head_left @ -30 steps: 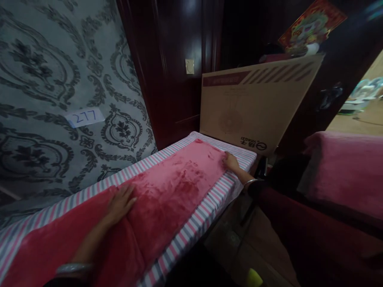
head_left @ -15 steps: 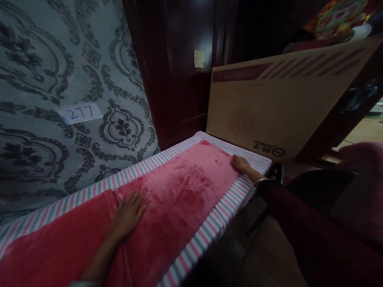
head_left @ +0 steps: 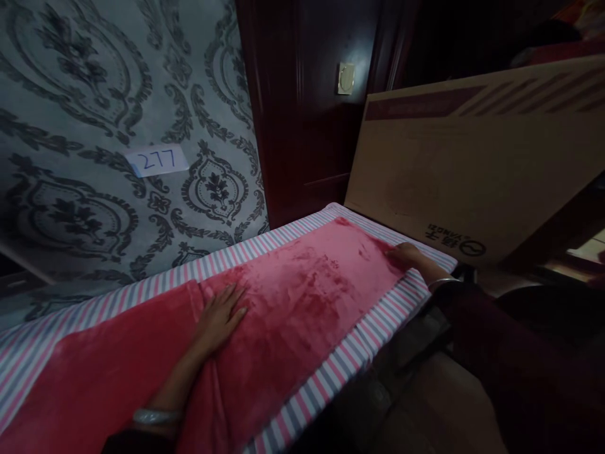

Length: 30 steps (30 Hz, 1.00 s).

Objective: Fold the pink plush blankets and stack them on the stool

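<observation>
A red plush cloth (head_left: 302,296) lies along a board with a striped cover (head_left: 331,372) in pink, grey and white. My left hand (head_left: 220,321) rests flat on the cloth, fingers spread, beside a raised fold or seam (head_left: 193,302) that crosses it. At the cloth's far right edge is my right hand (head_left: 407,255), its fingers curled down and closed on that edge; the fingertips are partly hidden. The plush shows lighter and darker brushed patches between my two hands. Each wrist wears a silvery bangle.
A patterned wall (head_left: 212,189) with a paper label (head_left: 158,161) reading 277 runs along the left side. Behind the board's far end stand a dark red door panel (head_left: 307,139) and a large cardboard box (head_left: 454,164). Dark shapes lie at the lower right.
The view has turned a little left, so everything sits further right. My left hand stays flat on the cloth. The cloth beside my right hand shows a darker crease now.
</observation>
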Available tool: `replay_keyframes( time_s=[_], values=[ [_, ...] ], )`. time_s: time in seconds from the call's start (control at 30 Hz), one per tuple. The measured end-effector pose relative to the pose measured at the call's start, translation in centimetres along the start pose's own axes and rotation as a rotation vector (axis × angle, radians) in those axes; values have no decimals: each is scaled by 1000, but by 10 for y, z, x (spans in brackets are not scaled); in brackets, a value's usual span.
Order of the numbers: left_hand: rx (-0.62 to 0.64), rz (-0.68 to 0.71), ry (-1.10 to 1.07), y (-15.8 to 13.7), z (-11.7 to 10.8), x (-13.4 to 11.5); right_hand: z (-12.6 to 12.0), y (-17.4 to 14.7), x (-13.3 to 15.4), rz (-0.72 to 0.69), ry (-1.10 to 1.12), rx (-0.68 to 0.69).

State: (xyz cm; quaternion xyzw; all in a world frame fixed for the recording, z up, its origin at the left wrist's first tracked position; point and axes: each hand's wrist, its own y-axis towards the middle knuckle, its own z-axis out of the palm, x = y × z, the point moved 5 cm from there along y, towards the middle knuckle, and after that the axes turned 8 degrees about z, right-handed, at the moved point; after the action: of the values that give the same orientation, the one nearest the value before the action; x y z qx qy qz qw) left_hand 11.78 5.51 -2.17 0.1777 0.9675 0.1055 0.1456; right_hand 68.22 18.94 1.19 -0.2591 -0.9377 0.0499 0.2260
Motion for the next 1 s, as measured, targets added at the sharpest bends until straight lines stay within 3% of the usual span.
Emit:
replay_keyframes(
  time_s=[0.1,0.23,0.37,0.47,0.57,0.63,0.77,1.0],
  values=[
    [-128,-40,-185,-2,-6,9,-8,-9,20,-28,64,-6],
    [-241,-102,-421,-5,-16,15,-12,-41,71,-139,140,-35],
    [-333,-209,-650,-9,-27,14,-1,-108,124,-368,179,-37],
    [-406,-282,-930,-13,-29,14,24,-173,144,-579,186,5],
    [-451,-310,-1131,-15,-29,15,61,-235,147,-879,148,37],
    [-463,-320,-1172,-16,-27,16,86,-263,141,-994,98,73],
    [-448,-331,-1156,-15,-23,16,116,-283,127,-1012,35,130],
    [-349,-507,-1109,2,-22,7,122,-288,114,-1000,103,112]
  ],
)
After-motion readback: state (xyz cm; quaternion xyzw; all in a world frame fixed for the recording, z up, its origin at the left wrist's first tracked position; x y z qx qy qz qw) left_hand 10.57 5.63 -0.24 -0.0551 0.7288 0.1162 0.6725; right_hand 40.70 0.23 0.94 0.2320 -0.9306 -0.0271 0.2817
